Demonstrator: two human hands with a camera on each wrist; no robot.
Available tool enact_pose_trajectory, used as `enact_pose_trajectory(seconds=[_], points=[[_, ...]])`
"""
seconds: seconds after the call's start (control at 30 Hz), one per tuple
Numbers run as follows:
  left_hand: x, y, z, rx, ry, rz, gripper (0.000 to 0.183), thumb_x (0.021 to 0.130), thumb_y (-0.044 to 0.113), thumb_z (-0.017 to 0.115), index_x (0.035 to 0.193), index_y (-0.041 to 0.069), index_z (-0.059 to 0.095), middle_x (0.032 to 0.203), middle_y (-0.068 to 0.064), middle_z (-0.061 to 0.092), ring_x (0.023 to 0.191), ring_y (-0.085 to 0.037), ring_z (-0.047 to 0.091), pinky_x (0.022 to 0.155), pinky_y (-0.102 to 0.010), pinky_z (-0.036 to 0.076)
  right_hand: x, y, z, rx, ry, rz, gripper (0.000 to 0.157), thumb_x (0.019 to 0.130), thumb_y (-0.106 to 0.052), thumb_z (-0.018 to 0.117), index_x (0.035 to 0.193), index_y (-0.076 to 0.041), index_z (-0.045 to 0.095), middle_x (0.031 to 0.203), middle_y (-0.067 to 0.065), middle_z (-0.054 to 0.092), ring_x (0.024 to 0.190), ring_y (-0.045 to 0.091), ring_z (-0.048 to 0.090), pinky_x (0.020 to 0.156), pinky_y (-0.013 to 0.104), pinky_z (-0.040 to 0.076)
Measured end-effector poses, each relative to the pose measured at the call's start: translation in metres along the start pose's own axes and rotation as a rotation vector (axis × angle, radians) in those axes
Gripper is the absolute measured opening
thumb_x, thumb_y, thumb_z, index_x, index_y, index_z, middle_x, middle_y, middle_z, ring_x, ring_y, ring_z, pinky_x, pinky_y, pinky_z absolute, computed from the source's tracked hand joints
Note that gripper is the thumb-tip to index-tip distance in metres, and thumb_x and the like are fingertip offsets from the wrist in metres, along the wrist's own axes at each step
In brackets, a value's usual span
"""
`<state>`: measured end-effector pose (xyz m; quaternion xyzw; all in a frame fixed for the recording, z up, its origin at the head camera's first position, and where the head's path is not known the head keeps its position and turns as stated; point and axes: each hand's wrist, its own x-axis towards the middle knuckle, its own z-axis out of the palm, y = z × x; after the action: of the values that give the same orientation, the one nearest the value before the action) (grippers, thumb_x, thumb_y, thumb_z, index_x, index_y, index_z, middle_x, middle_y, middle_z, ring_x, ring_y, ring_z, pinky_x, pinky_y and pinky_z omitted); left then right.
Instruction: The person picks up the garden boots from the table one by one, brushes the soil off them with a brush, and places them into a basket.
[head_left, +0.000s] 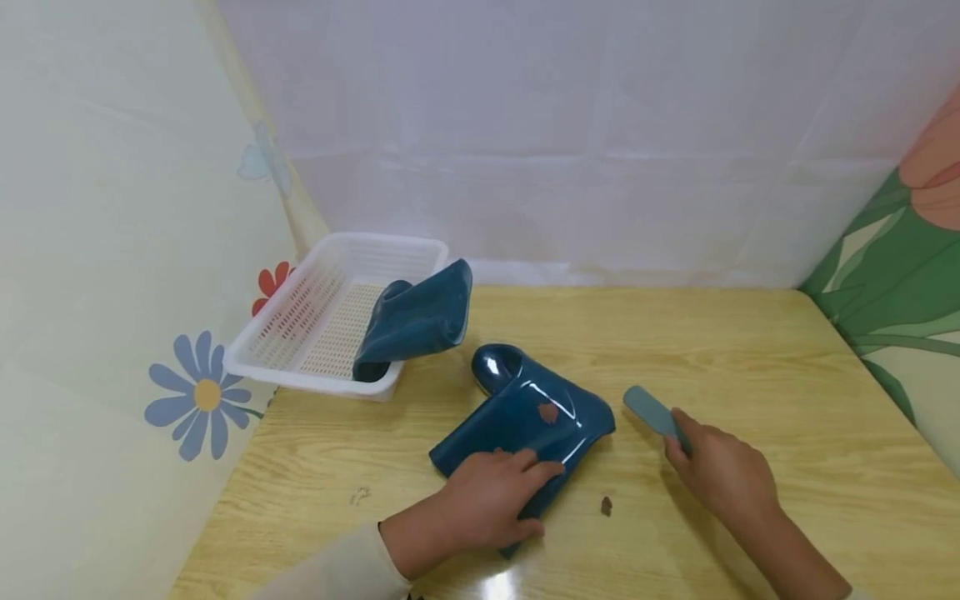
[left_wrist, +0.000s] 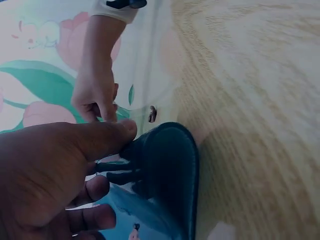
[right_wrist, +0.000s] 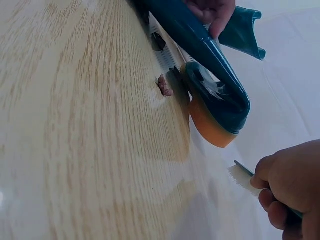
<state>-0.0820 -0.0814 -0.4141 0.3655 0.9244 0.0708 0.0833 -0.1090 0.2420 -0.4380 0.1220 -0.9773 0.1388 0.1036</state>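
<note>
A glossy dark teal rain boot [head_left: 517, 417] lies on its side on the wooden table, a brown smear [head_left: 548, 412] on its surface. My left hand [head_left: 498, 496] rests on the boot's shaft near its top opening, fingers spread, with the thumb by the shaft's edge. To the right of the boot, my right hand [head_left: 723, 467] grips a brush [head_left: 649, 409] by its handle. Its grey-green back faces up, and pale bristles [right_wrist: 242, 177] show in the right wrist view. The brush is apart from the boot.
At the back left stands a white plastic basket [head_left: 288, 379]. A second teal rain boot [head_left: 420, 312] leans in it, its shaft sticking out over the right rim. A small brown clump [head_left: 606, 506] lies on the table [head_left: 720, 333] between the hands. A white sheet hangs behind.
</note>
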Motion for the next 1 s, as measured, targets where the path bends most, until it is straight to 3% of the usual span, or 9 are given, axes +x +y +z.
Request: enact_pose_trajectory(seconds=[0.17, 0.27, 0.33, 0.5, 0.7, 0.9, 1.0], points=[[0.001, 0.002, 0.001, -0.041, -0.031, -0.071, 0.078, 0.091, 0.043, 0.076, 0.154, 0.012, 0.044, 0.134, -0.005, 0.06, 0.115, -0.023, 0.064, 0.093, -0.045, 0.054, -0.002, 0.001, 0.0, -0.001, -0.005, 0.007, 0.047, 0.096, -0.021, 0.07, 0.136, 0.003, 0.063, 0.055, -0.004, 0.039, 0.044, 0.011, 0.032, 0.039, 0.03, 0.028], [0.001, 0.001, 0.0, -0.061, -0.048, -0.061, 0.068, 0.093, 0.034, 0.075, 0.152, 0.015, 0.049, 0.129, -0.002, 0.06, 0.11, -0.02, 0.064, 0.09, -0.045, 0.056, -0.003, 0.001, 0.0, 0.0, -0.009, 0.01, 0.047, 0.096, -0.022, 0.07, 0.136, 0.003, 0.063, 0.055, -0.004, 0.038, 0.044, 0.011, 0.032, 0.039, 0.03, 0.028], [0.001, -0.002, -0.001, -0.077, -0.041, -0.031, 0.062, 0.094, 0.026, 0.074, 0.152, 0.018, 0.052, 0.122, 0.001, 0.059, 0.099, -0.013, 0.062, 0.082, -0.036, 0.057, -0.004, 0.001, 0.001, 0.002, -0.012, 0.012, 0.047, 0.096, -0.022, 0.07, 0.136, 0.003, 0.063, 0.056, -0.004, 0.039, 0.044, 0.011, 0.032, 0.039, 0.03, 0.028], [-0.001, -0.014, -0.001, -0.017, 0.102, 0.113, 0.054, 0.094, 0.015, 0.075, 0.146, 0.021, 0.06, 0.104, 0.006, 0.058, 0.079, -0.005, 0.047, 0.064, -0.016, 0.041, -0.004, 0.001, 0.0, -0.002, -0.008, 0.009, 0.048, 0.096, -0.022, 0.069, 0.136, 0.003, 0.062, 0.056, -0.004, 0.039, 0.045, 0.011, 0.032, 0.039, 0.029, 0.028], [-0.001, -0.029, -0.003, 0.183, 0.267, 0.235, 0.044, 0.093, 0.016, 0.076, 0.135, 0.029, 0.069, 0.099, 0.008, 0.058, 0.081, -0.008, 0.048, 0.071, -0.02, 0.042, -0.004, 0.001, 0.002, -0.001, 0.0, 0.011, 0.048, 0.095, -0.022, 0.07, 0.135, 0.003, 0.063, 0.057, -0.004, 0.042, 0.045, 0.011, 0.032, 0.04, 0.03, 0.028], [-0.004, -0.05, -0.004, 0.315, 0.368, 0.27, 0.035, 0.097, 0.022, 0.07, 0.129, 0.035, 0.073, 0.095, 0.01, 0.053, 0.081, -0.012, 0.043, 0.07, -0.028, 0.034, -0.004, 0.002, 0.003, 0.002, 0.0, 0.002, 0.048, 0.095, -0.021, 0.071, 0.135, 0.004, 0.063, 0.06, -0.002, 0.048, 0.044, 0.01, 0.032, 0.039, 0.028, 0.028], [-0.006, -0.064, -0.006, 0.341, 0.441, 0.229, 0.038, 0.094, 0.018, 0.072, 0.128, 0.035, 0.074, 0.1, 0.007, 0.057, 0.087, -0.016, 0.046, 0.073, -0.032, 0.036, -0.004, 0.002, 0.002, 0.01, -0.009, 0.003, 0.048, 0.096, -0.02, 0.071, 0.136, 0.004, 0.062, 0.06, -0.001, 0.05, 0.043, 0.01, 0.032, 0.038, 0.027, 0.028]])
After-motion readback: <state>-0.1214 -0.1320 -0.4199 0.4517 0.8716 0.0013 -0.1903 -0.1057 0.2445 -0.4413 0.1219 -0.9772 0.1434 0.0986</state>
